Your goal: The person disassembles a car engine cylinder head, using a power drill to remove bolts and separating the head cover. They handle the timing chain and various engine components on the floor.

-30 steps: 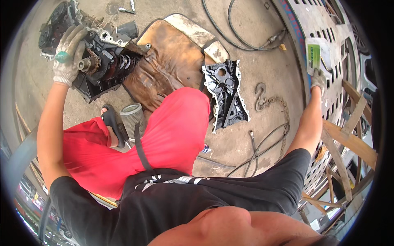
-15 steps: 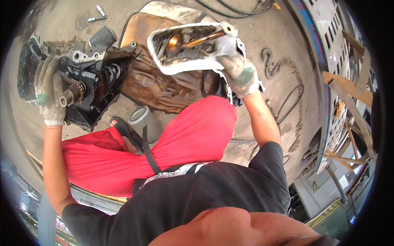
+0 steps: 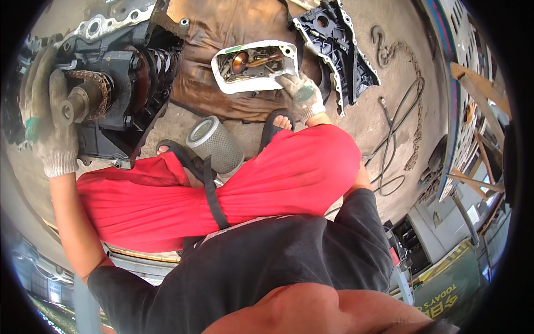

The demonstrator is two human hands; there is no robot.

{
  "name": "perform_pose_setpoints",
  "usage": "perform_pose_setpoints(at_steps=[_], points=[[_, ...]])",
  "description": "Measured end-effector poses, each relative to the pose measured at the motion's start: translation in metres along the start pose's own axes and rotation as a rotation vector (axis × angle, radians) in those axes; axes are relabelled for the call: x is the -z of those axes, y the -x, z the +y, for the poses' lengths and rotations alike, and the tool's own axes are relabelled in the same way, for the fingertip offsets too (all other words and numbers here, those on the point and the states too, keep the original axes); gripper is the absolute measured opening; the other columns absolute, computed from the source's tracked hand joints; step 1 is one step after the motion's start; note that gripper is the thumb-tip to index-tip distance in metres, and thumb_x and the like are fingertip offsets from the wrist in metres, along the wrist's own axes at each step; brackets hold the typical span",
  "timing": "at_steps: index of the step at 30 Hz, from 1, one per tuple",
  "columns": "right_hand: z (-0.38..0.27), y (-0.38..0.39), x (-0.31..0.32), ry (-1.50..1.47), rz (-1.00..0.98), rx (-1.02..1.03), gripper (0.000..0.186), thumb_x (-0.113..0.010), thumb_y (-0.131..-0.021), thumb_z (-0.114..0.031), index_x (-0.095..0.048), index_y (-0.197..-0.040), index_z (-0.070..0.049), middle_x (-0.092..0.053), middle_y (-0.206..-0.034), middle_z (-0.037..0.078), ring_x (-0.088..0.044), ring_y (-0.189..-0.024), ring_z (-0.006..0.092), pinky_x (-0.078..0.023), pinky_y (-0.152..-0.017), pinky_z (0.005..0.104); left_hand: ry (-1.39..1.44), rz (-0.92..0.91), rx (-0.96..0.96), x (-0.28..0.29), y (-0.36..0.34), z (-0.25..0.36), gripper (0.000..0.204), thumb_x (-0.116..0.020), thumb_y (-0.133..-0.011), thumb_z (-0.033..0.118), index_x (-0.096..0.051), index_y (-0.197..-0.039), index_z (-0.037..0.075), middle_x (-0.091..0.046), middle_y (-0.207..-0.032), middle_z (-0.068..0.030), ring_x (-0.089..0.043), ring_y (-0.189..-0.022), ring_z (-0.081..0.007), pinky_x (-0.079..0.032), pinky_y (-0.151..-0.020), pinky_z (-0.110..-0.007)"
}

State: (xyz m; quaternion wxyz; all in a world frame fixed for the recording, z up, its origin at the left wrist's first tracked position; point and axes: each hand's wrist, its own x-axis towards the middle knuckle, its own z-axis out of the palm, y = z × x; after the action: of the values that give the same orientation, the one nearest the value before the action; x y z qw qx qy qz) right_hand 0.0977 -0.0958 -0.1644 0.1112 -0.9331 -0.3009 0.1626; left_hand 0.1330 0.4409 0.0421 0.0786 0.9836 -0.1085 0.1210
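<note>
My left hand (image 3: pixel 45 114), in a dirty white work glove, rests against the front of a black engine block (image 3: pixel 119 83) at the upper left, beside its crank pulley and timing chain. My right hand (image 3: pixel 301 94), also gloved, grips the near corner of a white metal tray (image 3: pixel 253 64) that holds oily small parts. The tray sits low over a brown greasy cloth (image 3: pixel 222 33) on the concrete floor. My red trousers and sandalled feet fill the middle, between the two hands.
A cylindrical mesh air filter (image 3: pixel 216 143) stands between my feet. A black engine cover (image 3: pixel 336 50) lies right of the tray. A chain with a hook (image 3: pixel 397 61) and cables trail across the floor. Metal racks and wooden frames stand at the right.
My right hand left the rack at the far right, took the white tray and brought it down toward the brown cloth. My left hand stayed on the engine block.
</note>
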Motion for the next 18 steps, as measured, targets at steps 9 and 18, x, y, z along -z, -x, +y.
perform_pose_setpoints(at_steps=[9,18], points=[[-0.013,-0.008,0.035,-0.225,0.125,0.027,0.030,-0.074,-0.098,-0.022,-0.072,-0.127,-0.013,-0.074,-0.127,0.008,-0.075,-0.107,0.0327,-0.061,-0.090,0.0454,-0.015,0.023,-0.011,0.008,0.005,0.000,0.040,-0.060,-0.109,0.026,-0.071,-0.140,0.003,-0.071,-0.141,-0.0186,-0.066,-0.132,-0.0378,-0.047,-0.114,-0.047],[-0.047,-0.096,0.047,0.339,-0.516,-0.051,0.045,-0.068,-0.100,-0.015,-0.063,-0.145,-0.017,-0.068,-0.138,0.011,-0.076,-0.114,0.0313,-0.063,-0.093,0.0437,0.002,0.079,-0.078,-0.002,0.004,-0.003,0.037,-0.063,-0.109,0.024,-0.072,-0.139,0.006,-0.073,-0.138,-0.0183,-0.067,-0.131,-0.0380,-0.049,-0.114,-0.047]])
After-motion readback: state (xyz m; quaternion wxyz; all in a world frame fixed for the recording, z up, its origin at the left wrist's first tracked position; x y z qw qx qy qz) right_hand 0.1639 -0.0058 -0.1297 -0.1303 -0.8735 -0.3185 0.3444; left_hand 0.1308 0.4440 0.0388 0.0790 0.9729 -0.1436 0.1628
